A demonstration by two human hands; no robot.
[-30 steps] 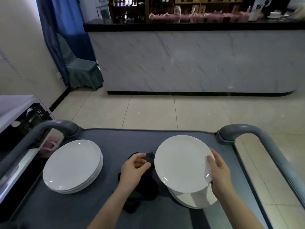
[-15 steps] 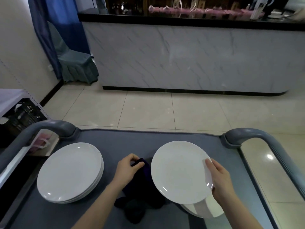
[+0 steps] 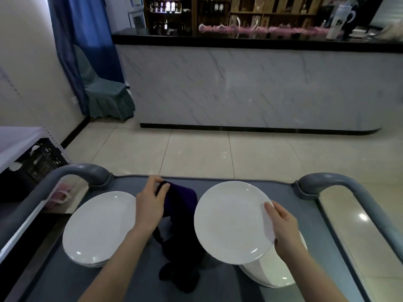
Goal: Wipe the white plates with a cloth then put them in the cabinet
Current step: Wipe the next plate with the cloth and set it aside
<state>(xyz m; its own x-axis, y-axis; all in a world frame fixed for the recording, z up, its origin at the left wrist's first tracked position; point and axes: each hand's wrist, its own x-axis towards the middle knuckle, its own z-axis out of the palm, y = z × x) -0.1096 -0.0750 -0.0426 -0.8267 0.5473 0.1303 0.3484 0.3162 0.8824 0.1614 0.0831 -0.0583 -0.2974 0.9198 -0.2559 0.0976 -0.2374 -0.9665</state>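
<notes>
Left grip (image 3: pixel 150 205) pinches dark purple cloth (image 3: pixel 181 201); right grip (image 3: pixel 283 229) clasps round white plate (image 3: pixel 229 223) by its right rim, above grey cart (image 3: pixel 128 184).

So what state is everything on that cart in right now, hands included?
Left hand: grips the cloth.
Cloth: partly lifted, lower end on the cart.
Plate: held up, tilted.
Right hand: holds the plate's right rim.
Left stack: resting, untouched.
Right stack: resting under the plate.

No legible text anywhere.
</notes>
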